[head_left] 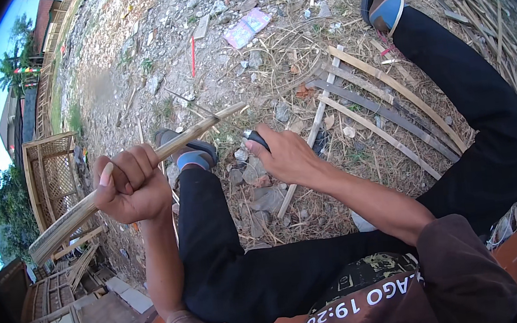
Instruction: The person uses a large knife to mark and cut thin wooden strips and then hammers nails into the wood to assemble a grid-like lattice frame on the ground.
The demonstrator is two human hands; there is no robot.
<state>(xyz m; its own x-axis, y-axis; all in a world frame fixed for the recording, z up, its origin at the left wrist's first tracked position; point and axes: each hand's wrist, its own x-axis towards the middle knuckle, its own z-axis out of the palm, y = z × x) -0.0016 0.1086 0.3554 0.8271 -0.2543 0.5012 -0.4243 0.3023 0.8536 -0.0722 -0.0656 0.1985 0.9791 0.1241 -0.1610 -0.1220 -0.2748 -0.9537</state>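
My left hand (132, 184) is closed in a fist around a pale bamboo stick (195, 130). The stick slants from the lower left up to its tip near the middle of the view. In my right hand (289, 157) is a knife (257, 139) with a dark handle, gripped by closed fingers. Its thin blade points up and left and meets the stick near the far tip. Whether the edge bites into the wood I cannot make out. Several split bamboo strips (385, 110) lie on the ground to the right, between my legs, across another strip (317, 124).
My legs in black trousers (467, 76) are spread on both sides, with a sandal (203, 148) beyond the stick. Stones, dry grass, a pink packet (248, 28) and a red strip (193, 57) litter the ground. A wooden lattice frame (52, 177) stands at left.
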